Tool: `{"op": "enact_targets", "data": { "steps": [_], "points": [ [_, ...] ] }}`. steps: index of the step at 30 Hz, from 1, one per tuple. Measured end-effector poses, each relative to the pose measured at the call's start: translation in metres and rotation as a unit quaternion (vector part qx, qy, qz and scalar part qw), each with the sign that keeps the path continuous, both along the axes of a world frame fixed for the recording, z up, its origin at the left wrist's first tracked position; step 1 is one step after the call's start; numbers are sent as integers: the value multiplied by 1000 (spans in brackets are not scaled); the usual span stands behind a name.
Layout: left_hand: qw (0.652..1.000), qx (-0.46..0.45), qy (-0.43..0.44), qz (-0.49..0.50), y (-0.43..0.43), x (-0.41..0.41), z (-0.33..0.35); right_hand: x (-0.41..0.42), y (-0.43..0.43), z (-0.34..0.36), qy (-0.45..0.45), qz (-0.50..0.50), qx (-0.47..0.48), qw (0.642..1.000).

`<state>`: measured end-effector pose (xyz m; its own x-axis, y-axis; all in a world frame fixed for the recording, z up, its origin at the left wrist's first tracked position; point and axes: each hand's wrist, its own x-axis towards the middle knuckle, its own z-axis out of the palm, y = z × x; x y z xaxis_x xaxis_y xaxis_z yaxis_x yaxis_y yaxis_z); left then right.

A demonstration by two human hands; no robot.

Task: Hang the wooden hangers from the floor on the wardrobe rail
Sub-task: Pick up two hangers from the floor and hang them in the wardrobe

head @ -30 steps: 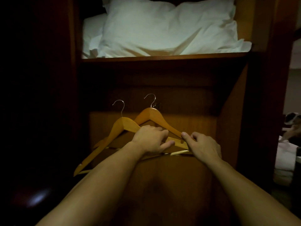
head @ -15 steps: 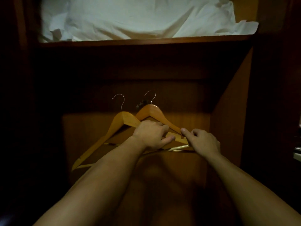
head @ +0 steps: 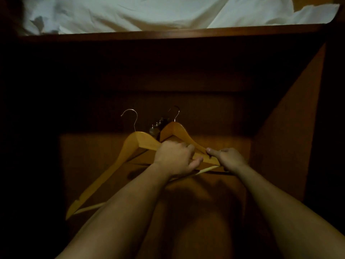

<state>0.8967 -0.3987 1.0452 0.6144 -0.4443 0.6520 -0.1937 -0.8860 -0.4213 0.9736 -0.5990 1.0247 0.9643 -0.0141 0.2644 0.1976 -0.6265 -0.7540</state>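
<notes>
White crumpled pillow (head: 149, 14) lying across the top on a wooden shelf (head: 168, 34), shelf's front edge faintly lit, deep shadow beneath it, brown side panel (head: 289, 118) slanting down on the right, small dark metal fitting (head: 156, 127) with pale studs low at the back, too dim to identify

Your bare forearms reach forward side by side. Your left hand (head: 175, 157) curls its fingers over the light wooden hangers (head: 128, 148); your right hand (head: 228, 158), just beside it, pinches their right end between thumb and fingers.
</notes>
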Motion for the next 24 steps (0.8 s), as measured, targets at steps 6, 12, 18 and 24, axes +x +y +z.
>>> {"op": "enact_targets", "data": {
  "steps": [6,12,18,24],
  "points": [
    [999,5,-19,36,-2,21,-7,56,4,-2,51,48,46,996],
    [998,10,-24,63,6,27,-14,80,20,-1,75,93,64,991],
    [998,14,-10,59,11,25,-15,101,35,-13,105,96,44,989],
    [998,12,-9,58,15,27,-18,99,36,-22,111,77,25,991]
  ]
}}
